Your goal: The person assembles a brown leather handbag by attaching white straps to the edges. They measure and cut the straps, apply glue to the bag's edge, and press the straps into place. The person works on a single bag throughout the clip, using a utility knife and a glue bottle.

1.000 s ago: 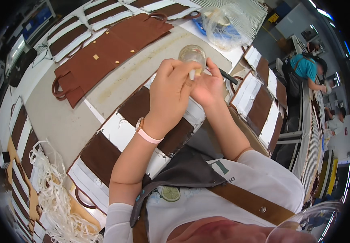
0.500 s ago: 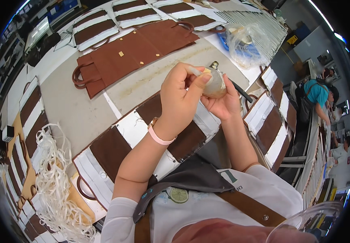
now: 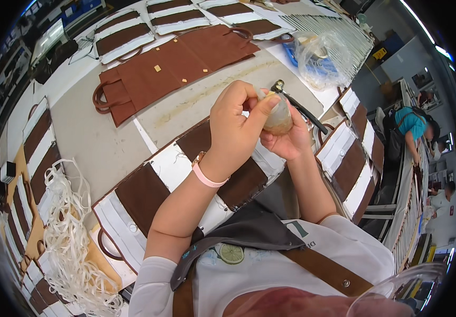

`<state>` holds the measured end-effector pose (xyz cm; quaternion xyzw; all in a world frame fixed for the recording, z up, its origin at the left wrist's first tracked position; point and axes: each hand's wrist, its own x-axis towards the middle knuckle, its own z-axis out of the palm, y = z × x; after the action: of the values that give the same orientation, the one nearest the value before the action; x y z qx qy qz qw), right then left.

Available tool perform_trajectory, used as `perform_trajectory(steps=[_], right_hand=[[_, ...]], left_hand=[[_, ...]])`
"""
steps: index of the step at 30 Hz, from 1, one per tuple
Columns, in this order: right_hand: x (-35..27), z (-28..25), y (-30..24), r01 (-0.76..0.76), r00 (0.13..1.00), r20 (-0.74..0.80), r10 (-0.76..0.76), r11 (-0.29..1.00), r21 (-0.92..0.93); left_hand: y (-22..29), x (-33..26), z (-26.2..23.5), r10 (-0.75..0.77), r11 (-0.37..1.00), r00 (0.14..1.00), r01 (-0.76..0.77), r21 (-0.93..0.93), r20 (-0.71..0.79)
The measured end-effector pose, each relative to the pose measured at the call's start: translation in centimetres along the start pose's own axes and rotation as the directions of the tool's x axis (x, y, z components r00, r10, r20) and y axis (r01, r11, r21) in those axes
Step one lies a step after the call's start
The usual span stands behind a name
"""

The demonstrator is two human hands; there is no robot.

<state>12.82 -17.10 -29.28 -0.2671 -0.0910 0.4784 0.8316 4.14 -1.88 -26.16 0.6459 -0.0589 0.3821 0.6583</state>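
Both my hands are raised over the table around a small translucent plastic squeeze bottle smeared with yellowish residue. The fingers and thumb of my left hand pinch its narrow upper end. Lower down, my right hand wraps the bottle's round body. Part of the bottle is hidden behind my fingers. Below my hands lies a brown-and-white bag panel with a handle loop, close against my body. Just beyond the bottle rests a black-handled tool, probably a hammer, with a metal head.
A brown bag piece with handles lies flat ahead. More striped panels line the right side and back. White tape strips heap at left. A clear plastic bag covers a blue tray at far right. Other people work beyond.
The bottle has tilted more upright between my hands, and my right hand has shifted slightly lower on it. A person at the right has leaned further forward.
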Motion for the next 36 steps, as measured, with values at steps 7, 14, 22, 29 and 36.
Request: perform_trajectory(steps=[7,14,22,29,36], right_hand=[[-1.6,1.3,0.2,0.077,0.997,0.032,-0.072,0.971,-0.227],[-2.5,0.3,-0.4,0.266,0.963,0.141,-0.228,0.873,-0.409],[-2.9,1.2,-0.3,0.292,0.954,0.09,-0.285,0.829,-0.477],[-3.1,1.3,-0.3,0.311,0.947,0.09,-0.308,0.814,-0.491],[-3.3,1.5,-0.3,0.321,0.942,0.082,-0.325,0.8,-0.507]], left_hand=[[0.9,0.6,0.0,-0.077,0.974,0.992,0.053,-0.222,-0.099],[0.8,1.0,-0.2,-0.152,0.931,0.983,0.105,-0.35,-0.108],[0.8,1.1,-0.2,-0.18,0.92,0.979,0.134,-0.369,-0.093],[0.5,1.1,-0.2,-0.179,0.919,0.979,0.133,-0.371,-0.094],[0.6,1.2,-0.1,-0.178,0.923,0.979,0.131,-0.361,-0.101]])
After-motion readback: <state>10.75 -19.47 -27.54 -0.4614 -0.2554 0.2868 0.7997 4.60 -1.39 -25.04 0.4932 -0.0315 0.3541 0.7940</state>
